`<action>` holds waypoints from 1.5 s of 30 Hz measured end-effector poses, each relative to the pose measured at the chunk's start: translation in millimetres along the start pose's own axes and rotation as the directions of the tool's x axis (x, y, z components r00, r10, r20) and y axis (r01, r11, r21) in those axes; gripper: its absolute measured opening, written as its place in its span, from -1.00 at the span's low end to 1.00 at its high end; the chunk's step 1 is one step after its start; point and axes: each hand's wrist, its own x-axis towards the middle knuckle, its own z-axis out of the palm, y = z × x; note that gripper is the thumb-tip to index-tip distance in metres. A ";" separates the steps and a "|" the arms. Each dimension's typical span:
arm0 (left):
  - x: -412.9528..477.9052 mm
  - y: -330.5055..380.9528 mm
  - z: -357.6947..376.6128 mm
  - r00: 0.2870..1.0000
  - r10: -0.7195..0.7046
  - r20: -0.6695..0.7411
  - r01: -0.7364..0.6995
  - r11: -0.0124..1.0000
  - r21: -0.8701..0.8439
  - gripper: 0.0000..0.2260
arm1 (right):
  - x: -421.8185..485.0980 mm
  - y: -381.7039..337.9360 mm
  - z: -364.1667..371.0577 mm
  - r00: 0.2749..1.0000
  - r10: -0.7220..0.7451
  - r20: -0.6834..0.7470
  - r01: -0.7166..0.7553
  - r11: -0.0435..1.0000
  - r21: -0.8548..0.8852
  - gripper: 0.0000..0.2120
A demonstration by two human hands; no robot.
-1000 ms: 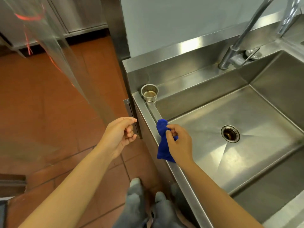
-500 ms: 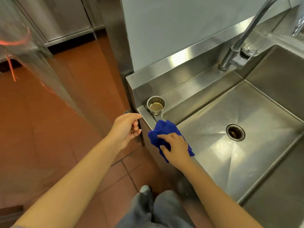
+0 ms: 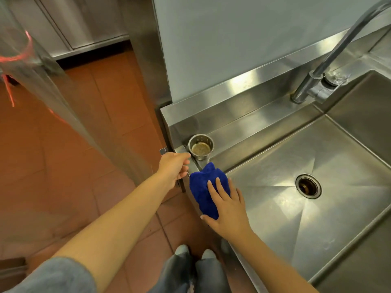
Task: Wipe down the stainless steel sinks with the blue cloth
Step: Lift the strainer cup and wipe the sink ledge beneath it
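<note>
**newbie_dish:** Quick check on where things are. The fluffy bright blue cloth (image 3: 201, 187) sits bunched on the front rim of the stainless steel sink (image 3: 275, 225), well left of the round drain hole (image 3: 308, 186). The right hand (image 3: 229, 210) lies flat on top of it with the fingers straight, so there's no real grip, it's just pressing down. The left hand (image 3: 173, 169) has its grip curled round the sink's corner, even further left of the drain. How do I do this bit properly?

**sinkguy:** Looks to me like the rim is the step in hand and the basin isn't touched yet. Honestly I can't tell clean from dirty on that steel though.

- A flat palm like that is right, since it spreads the pressure.
- I'd open the cloth out a bit, because a wad only touches in spots.
- Use long overlapping strokes along the rim, then work the walls down toward the drain hole so the gunk collects there.
- The small perforated steel cup (image 3: 201, 146), left of the drain and further back, looks easy to knock. Lift it or wipe round it.
- Don't skip the ledge under the curved steel faucet (image 3: 305, 87), behind the drain.
</note>
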 end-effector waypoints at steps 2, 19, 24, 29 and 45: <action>6.7 0.9 7.0 1.000 0.012 -0.010 -0.011 0.999 0.045 -0.87 | 2.3 -0.8 -2.9 0.994 -0.061 -0.093 0.055 0.996 -0.065 -0.23; 39.8 4.6 31.1 0.988 -0.060 -0.142 0.080 0.987 0.140 -0.86 | 4.1 12.1 -15.1 0.989 -0.121 0.082 0.112 0.988 0.106 -0.24; 40.6 8.7 31.0 0.989 0.031 -0.142 0.003 0.973 0.230 -0.82 | 21.0 20.8 -27.1 0.999 -0.052 0.017 0.045 0.957 0.285 -0.41; 23.5 12.5 9.8 0.982 0.165 -0.094 -0.139 0.962 0.236 -0.94 | 24.3 22.6 -10.8 0.995 -0.095 -0.029 0.100 0.967 0.236 -0.46; 4.1 -29.5 -75.0 0.948 0.202 -0.245 -0.161 0.971 0.178 -0.82 | 87.5 -8.2 -14.1 0.972 -0.178 0.151 0.169 0.983 0.071 -0.19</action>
